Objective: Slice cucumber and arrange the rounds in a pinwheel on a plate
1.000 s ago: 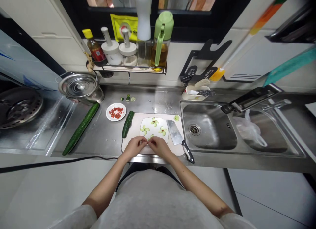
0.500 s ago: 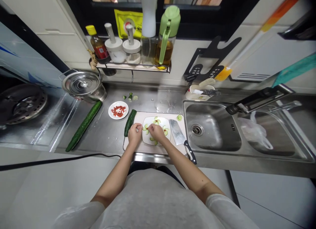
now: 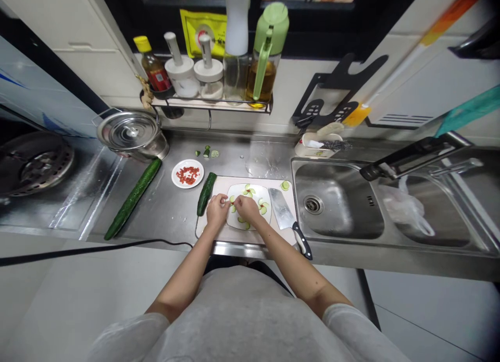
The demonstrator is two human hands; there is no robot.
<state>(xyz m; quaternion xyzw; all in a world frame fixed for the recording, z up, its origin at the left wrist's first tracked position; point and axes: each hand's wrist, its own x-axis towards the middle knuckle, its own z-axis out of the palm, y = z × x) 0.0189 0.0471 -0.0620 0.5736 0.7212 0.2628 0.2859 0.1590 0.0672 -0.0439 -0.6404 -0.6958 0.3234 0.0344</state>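
My left hand (image 3: pixel 217 211) is over the left edge of a white square plate (image 3: pixel 234 222), with thumb and fingers pinched together. My right hand (image 3: pixel 247 209) is closed above the plate's middle, fingertips down by the left group of cucumber slices (image 3: pixel 233 202). Whatever either pinch holds is too small to make out. Green cucumber slices (image 3: pixel 263 207) lie in curved groups around the plate, some with red bits at their centres. Under the plate is a pale cutting board (image 3: pixel 222 237). A kitchen knife (image 3: pixel 282 210) lies right of the plate, and a cut cucumber (image 3: pixel 206 194) lies left.
A small white plate of chopped red pieces (image 3: pixel 188 183) stands behind the board. Farther left are a whole cucumber (image 3: pixel 135 198) and a lidded steel pot (image 3: pixel 133 138). The sink (image 3: pixel 339 216) is on the right. Above hangs a rack (image 3: pixel 213 105) of seasoning containers.
My left hand has shifted slightly right, bringing its fingertips closer to my right hand. My right hand stays nearly in place over the plate. The view has shifted a little.
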